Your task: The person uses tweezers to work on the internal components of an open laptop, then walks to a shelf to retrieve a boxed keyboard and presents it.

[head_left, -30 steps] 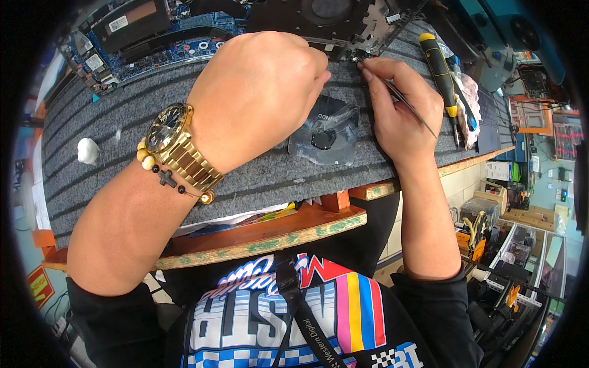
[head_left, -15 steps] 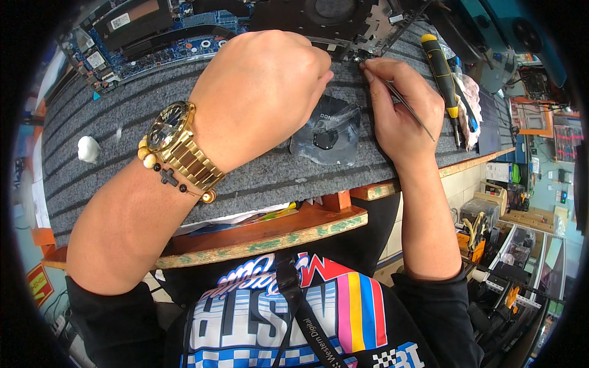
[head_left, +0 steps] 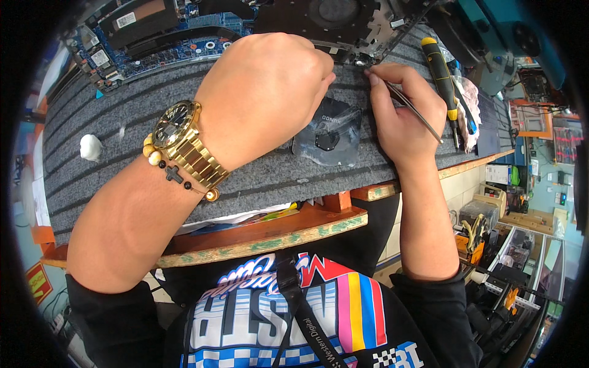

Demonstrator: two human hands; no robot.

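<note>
A tabletop covered in a grey ribbed mat [head_left: 110, 196] spreads across the scene. Its near edge curves above a reddish-brown wooden ledge [head_left: 264, 245] with a chipped, worn lip, close to the person's body. An opened black laptop body [head_left: 288, 21] fills the far side. To the left, a broad stretch of mat lies beside the forearm, with a small white fluffy ball [head_left: 91, 148] on it. Between the two hands the gap is narrow, and a clear plastic packet [head_left: 334, 157] holding a dark piece lies at its near end. On the right, room is tight: a yellow-and-black screwdriver [head_left: 438, 72] lies just beside the right hand [head_left: 409, 113], with a crumpled pale pink cloth [head_left: 471, 101] beyond it.

The right hand pinches a slender grey metal tool [head_left: 429, 127] between thumb and fingers; it slants from the fingertips back across the palm, its rear end pointing near and right. The fingertips are near the laptop's near edge, close to a small shiny part [head_left: 363, 60]. The left hand [head_left: 264, 92], a gold watch [head_left: 178, 126] on its wrist, is curled at that same edge; its fingertips are hidden, so whether it holds anything cannot be told. The laptop shows a blue circuit board [head_left: 135, 65] at left and a round dark fan [head_left: 334, 11] further right.
</note>
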